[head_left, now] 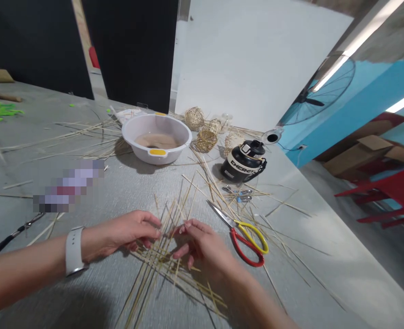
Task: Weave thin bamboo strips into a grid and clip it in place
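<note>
A flat lattice of thin bamboo strips [167, 265] lies crossed on the grey table in front of me. My left hand [126, 230], with a white watch band on its wrist, rests on the lattice's left side, fingertips pinching a strip. My right hand [198, 246] hovers over the middle of the lattice, fingers curled down onto the strips. The two sets of fingertips nearly meet. Red-and-yellow-handled scissors [243, 235] lie just right of my right hand.
A white basin [156, 137] with brownish water stands further back. Woven bamboo balls [204, 132] sit beside it, then a black bottle [245, 161]. Small clips [239, 194] and loose strips are scattered around. A black tool [10, 237] lies left. The table edge runs diagonally at right.
</note>
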Tool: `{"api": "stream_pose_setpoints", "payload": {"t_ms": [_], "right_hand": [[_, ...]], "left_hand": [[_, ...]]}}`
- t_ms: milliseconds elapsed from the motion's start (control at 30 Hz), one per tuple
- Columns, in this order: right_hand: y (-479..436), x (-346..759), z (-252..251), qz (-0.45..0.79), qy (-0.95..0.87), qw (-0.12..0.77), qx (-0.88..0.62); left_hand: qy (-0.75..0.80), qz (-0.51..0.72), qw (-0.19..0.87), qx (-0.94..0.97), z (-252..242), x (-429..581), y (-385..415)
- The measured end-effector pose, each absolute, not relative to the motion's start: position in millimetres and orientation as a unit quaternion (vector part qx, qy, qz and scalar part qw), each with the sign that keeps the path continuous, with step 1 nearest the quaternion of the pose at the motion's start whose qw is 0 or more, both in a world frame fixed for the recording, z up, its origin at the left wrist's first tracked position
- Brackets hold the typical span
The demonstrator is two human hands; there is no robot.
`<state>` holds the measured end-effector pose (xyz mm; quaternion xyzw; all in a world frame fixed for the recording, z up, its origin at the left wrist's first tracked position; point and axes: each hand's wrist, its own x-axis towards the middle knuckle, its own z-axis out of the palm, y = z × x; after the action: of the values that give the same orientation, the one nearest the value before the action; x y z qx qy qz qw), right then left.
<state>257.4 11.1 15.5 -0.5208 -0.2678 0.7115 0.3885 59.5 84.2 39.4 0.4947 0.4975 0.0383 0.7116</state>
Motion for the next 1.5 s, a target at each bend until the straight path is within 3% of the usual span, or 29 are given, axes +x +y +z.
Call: {"api": "stream_pose_setpoints", "payload": {"t_ms": [167, 367, 700, 1000, 1167, 1500], "right_hand": [[12.8, 257.5, 17.9, 0.711, -0.297, 0.403, -0.495], [19.9, 276.8, 33.1, 0.638, -0.412, 0.357, -0.544], [27.3, 283.6, 38.8, 0.567, -0.495, 0.340, -0.564], [23.7, 278.8, 50.0, 0.256, -0.705, 0.253, -0.612], [30.4, 282.9, 47.8, 0.359, -0.659, 0.226, -0.621], [32.1, 288.5, 52.4, 0.566, -0.529, 0.263, -0.576]], "left_hand": [[0.451, -0.007, 0.673, 0.586, 30.1, 63.3, 93.5], [0.379, 0.033, 0.600, 0.704, 33.1, 62.9, 112.1], [0.343, 0.040, 0.667, 0.660, 52.7, 66.0, 128.2], [0.315, 0.046, 0.698, 0.641, 35.8, 66.6, 129.0], [0.318, 0.056, 0.700, 0.637, 32.4, 65.4, 131.2], [0.323, 0.045, 0.702, 0.634, 38.2, 66.7, 129.3]]}}
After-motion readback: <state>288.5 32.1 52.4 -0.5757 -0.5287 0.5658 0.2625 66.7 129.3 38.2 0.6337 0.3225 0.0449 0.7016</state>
